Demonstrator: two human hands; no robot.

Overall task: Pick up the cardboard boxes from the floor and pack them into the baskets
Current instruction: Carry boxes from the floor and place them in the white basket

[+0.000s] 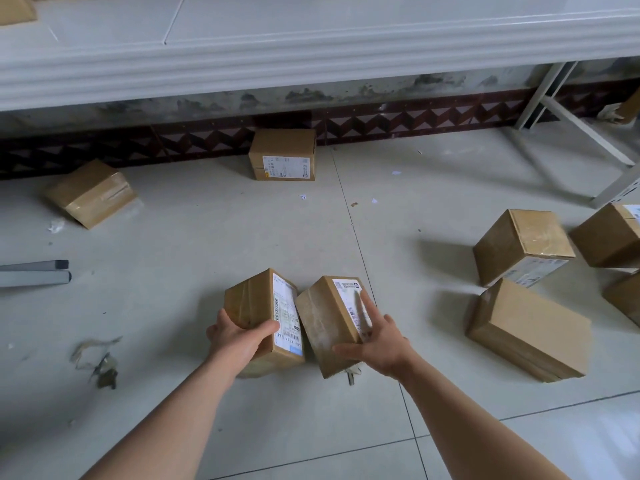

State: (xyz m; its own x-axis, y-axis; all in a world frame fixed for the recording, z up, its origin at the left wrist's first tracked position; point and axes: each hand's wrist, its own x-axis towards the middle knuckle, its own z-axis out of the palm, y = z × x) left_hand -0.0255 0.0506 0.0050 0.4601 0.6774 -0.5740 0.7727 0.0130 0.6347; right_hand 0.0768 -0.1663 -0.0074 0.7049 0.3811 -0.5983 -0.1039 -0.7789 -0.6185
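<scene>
Two small taped cardboard boxes with white labels stand side by side on the tiled floor in front of me. My left hand [239, 336] grips the left box [258, 306], thumb across its labelled face. My right hand [375, 337] wraps the right box [323, 323], fingers spread over its label and thumb on the near side. Both boxes tilt slightly; whether they have left the floor I cannot tell. No basket is in view.
More boxes lie around: one by the wall [282, 154], one at far left [90, 192], a large one [528, 330] and others [521, 245] at right. A white shelf frame [568, 116] stands back right, grey tube ends [38, 273] at left, scraps [98, 358] nearby.
</scene>
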